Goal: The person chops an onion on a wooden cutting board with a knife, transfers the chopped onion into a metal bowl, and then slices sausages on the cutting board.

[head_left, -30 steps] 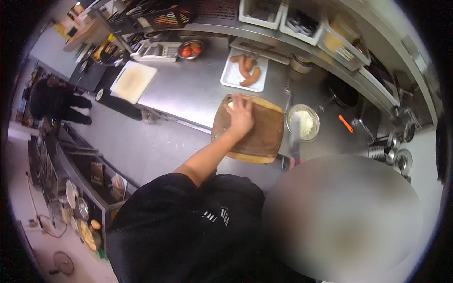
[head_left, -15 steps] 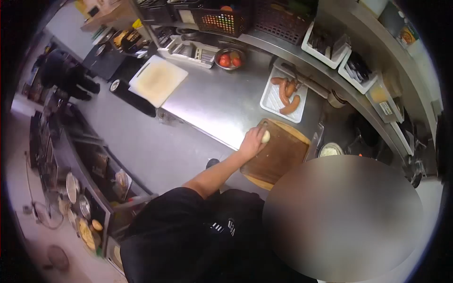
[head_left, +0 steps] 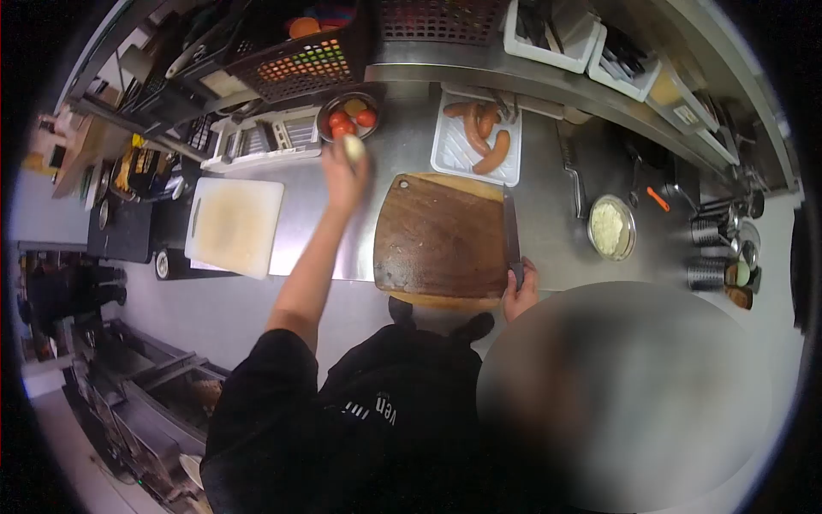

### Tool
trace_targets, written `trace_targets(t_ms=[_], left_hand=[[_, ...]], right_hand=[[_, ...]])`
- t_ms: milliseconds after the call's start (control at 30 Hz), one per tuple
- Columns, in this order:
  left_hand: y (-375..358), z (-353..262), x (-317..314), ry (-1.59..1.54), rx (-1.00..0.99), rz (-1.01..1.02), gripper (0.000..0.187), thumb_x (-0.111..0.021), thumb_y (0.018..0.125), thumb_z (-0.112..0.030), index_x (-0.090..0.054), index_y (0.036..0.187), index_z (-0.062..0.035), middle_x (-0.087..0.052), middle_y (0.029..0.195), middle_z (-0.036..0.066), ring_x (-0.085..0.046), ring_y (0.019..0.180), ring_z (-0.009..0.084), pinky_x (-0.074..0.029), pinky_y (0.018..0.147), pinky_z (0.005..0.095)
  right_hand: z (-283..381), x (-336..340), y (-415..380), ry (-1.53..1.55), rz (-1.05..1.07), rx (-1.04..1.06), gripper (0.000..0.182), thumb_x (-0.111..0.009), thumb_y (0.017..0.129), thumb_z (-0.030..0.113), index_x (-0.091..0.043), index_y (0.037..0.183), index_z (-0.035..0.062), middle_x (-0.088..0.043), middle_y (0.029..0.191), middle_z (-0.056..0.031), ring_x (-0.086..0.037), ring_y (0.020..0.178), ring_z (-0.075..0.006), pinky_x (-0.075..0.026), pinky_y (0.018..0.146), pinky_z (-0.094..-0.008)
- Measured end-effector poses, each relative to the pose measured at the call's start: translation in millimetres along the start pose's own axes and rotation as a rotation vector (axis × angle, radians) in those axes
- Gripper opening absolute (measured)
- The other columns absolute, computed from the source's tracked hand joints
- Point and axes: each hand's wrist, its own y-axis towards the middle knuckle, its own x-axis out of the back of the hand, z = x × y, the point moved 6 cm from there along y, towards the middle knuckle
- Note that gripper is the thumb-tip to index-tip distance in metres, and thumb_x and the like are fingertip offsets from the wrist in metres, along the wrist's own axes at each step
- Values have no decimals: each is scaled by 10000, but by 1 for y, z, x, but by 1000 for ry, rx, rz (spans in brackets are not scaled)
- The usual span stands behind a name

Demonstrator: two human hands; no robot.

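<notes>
My left hand [head_left: 344, 180] reaches over the steel counter, its fingers closed on a pale, rounded onion [head_left: 353, 148]. It is at the near edge of a metal bowl [head_left: 374, 133] that holds red tomatoes [head_left: 366, 118] and a brownish piece. My right hand [head_left: 521, 294], partly hidden by the blurred area, grips the dark handle of a knife [head_left: 511, 227]. The blade lies along the right edge of a brown wooden cutting board [head_left: 441, 236]. Small wet specks show on the board.
Behind the board a white tray [head_left: 445, 154] holds several sausages [head_left: 476, 128]. A white cutting board [head_left: 235, 224] lies at left, near a slicer-like white rack [head_left: 223, 150]. At right are a bowl of pale shreds [head_left: 610, 227] and an orange-handled tool [head_left: 658, 199]. A shelf [head_left: 428, 75] overhangs the counter.
The view has turned. My left hand has carried the onion from the wooden board to the tomato bowl. My right hand and the knife have come into sight.
</notes>
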Motion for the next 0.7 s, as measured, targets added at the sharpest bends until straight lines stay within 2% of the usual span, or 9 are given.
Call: trace_targets(t_ms=[100,167,233,267,333,500,533,600,700], left_hand=[[63,55,-19,202,37,-61,593,-685,772,-184,-433,1270,17,-505,1130,264,-505,996,429,-404,898,492],[88,75,-32,169,94,89,577,-682,777,-199,-445,1254,22,-505,1153,266,-503,1009,439,-398,915,494],[90,68,-43,142,159,236,561,-679,782,-214,-458,1238,26,-504,1176,268,-502,1021,448,-392,933,496],[86,52,-37,221,2,93,563,-670,794,-226,-454,1246,32,-497,1201,274,-490,1053,456,-378,959,495],[56,20,-29,212,-191,-144,539,-620,842,-212,-437,1277,49,-464,1279,286,-447,1158,463,-324,1030,487],[-93,-62,-42,-184,-106,405,494,-542,896,-219,-427,1312,20,-395,1374,250,-335,1308,399,-281,1079,468],[-105,-79,-39,68,-195,469,493,-511,913,-224,-405,1327,22,-360,1408,227,-301,1329,397,-279,1075,484],[-116,-90,-40,45,-167,493,494,-506,916,-225,-399,1334,17,-347,1422,214,-294,1333,394,-276,1075,490],[-122,-110,-50,-7,-121,481,478,-493,920,-215,-402,1338,-1,-353,1422,194,-296,1332,389,-248,1068,544]], right_hand=[[8,12,-2,28,42,12,364,-531,936,220,-468,1169,-52,-623,880,-236,-610,804,-398,-477,741,-417],[-14,2,-16,262,281,-521,314,-537,932,211,-497,1147,-14,-637,814,-162,-619,696,-311,-490,667,-384],[-20,-2,-18,292,328,-593,300,-538,933,221,-499,1134,2,-636,790,-135,-614,667,-257,-490,639,-360],[-25,-7,-18,329,389,-647,286,-539,934,231,-502,1120,17,-634,765,-108,-609,638,-203,-491,611,-337],[-20,-11,-11,412,378,-618,285,-535,939,237,-499,1105,8,-633,762,-99,-606,643,-172,-492,607,-318],[-4,-42,28,651,402,-455,289,-508,956,238,-485,1087,-19,-638,771,-86,-607,636,-131,-502,580,-276],[-8,-46,29,667,468,-531,286,-495,962,229,-477,1086,-28,-640,782,-92,-610,628,-134,-506,569,-273],[-26,-45,23,671,522,-619,283,-483,968,221,-469,1085,-37,-643,794,-97,-612,620,-137,-510,557,-269],[-52,-44,18,681,545,-555,271,-473,972,220,-456,1079,-28,-643,819,-115,-631,628,-148,-516,538,-271]])
